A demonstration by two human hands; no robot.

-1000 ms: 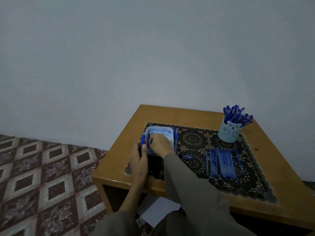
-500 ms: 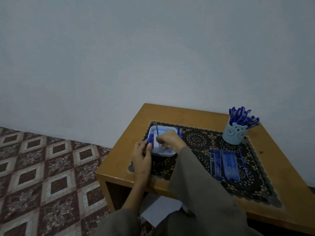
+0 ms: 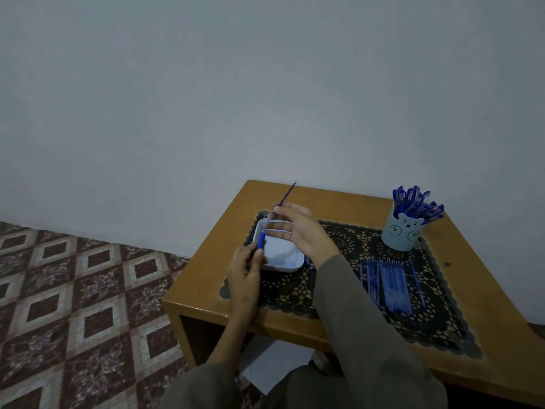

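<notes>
Head view, single camera.

Grip status: my left hand (image 3: 244,276) curls thumb and fingers round a pen barrel (image 3: 261,240) at its blue rubber sleeve and holds it just above the near-left corner of the white tray (image 3: 290,268). My right hand (image 3: 300,228) pinches a thin blue refill (image 3: 286,197) between thumb and forefinger, with the other fingers spread and nearly straight. The refill slants up and away toward the wall (image 3: 265,98). Its lower end sits at the barrel's clear mouth. I cannot tell whether it has entered.

Risks, as judged:
- If the refill is off-axis at the mouth, a push would bow it or skid it past the barrel.
- The pinch is light. A slip drops the refill into the tray at best, or onto the tiled floor (image 3: 73,290) over the table's left side.
- My right sleeve (image 3: 354,305) hangs low over the lace mat (image 3: 348,240). A sideways swing could scatter the row of blue pen parts (image 3: 389,287) lying just beside it.

Room:
- The left edge of the table (image 3: 339,196) is near the tray, so there is little margin there.
- Air above the tray is open.
- The bear cup (image 3: 401,234), packed with pens, stands well apart at the far right.
</notes>
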